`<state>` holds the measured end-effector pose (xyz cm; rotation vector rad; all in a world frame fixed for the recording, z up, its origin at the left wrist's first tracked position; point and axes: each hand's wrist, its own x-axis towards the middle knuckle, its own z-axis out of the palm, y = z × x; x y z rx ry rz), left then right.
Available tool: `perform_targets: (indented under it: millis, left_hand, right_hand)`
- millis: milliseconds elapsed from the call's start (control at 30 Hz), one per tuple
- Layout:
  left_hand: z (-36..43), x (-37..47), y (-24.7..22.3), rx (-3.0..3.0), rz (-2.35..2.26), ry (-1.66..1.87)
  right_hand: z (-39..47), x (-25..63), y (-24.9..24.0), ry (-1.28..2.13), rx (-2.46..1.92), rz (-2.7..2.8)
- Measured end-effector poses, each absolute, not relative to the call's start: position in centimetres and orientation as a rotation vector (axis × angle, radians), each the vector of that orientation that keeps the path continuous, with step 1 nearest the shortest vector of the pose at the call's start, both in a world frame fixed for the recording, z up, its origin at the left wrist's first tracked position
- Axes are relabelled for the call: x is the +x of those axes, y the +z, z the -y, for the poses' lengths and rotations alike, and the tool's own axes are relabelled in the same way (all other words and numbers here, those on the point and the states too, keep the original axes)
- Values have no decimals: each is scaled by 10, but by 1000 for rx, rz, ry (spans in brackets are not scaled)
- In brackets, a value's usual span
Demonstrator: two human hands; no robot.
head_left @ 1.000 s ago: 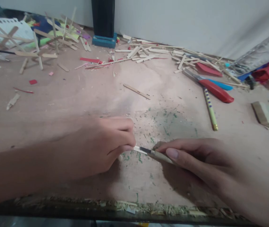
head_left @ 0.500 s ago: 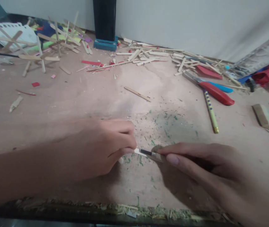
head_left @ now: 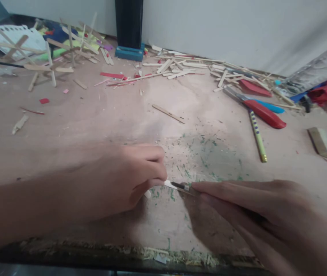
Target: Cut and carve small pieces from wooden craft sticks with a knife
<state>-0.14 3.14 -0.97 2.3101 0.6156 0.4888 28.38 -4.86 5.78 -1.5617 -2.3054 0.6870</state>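
My left hand [head_left: 143, 180] is closed, its curled fingers pressing a pale flat wooden stick [head_left: 167, 183] down near the tabletop. A rounded pale end [head_left: 147, 194] pokes out beneath those fingers. From the right, my right hand [head_left: 255, 207] pinches a small slim tool with a dark flat tip [head_left: 179, 185] between thumb and forefinger. The tip lies along the stick, pointing at my left fingers. The tool's exact kind is unclear, and its rear is hidden in the grip. Green shavings [head_left: 172, 197] are scattered around both hands.
A single craft stick [head_left: 168, 114] lies beyond my hands. To the right are red-handled pliers [head_left: 264, 113], a yellow-green pen-like rod [head_left: 258, 138] and a wood block [head_left: 322, 142]. Loose sticks [head_left: 175, 69] pile along the wall; a stick structure [head_left: 48, 65] stands back left.
My right hand has turned, its fingers now lying flatter and hiding more of the tool's rear. The left hand stays in place on the stick. The view has shifted slightly.
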Motion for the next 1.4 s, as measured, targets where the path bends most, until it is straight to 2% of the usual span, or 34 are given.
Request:
perform_targets:
  millis: [100, 233, 467, 767, 1233, 1400]
  left_hand:
    - [-31, 0, -9, 2331, -617, 519]
    - [-31, 1, -6, 2350, -628, 494]
    - [-30, 1, -1, 2335, -664, 466]
    - [-31, 1, -5, 2367, -622, 532]
    - [-31, 2, -7, 2392, -588, 578]
    - [-32, 2, -5, 2414, -599, 567]
  right_hand:
    - [47, 280, 52, 630, -1528, 2365]
    - [50, 280, 41, 671, -1636, 2119]
    - [52, 282, 33, 923, -1627, 1931]
    - [53, 269, 39, 1079, -1579, 1899]
    - [48, 272, 52, 1109, -1603, 1995]
    - [54, 269, 43, 1088, -1564, 1904]
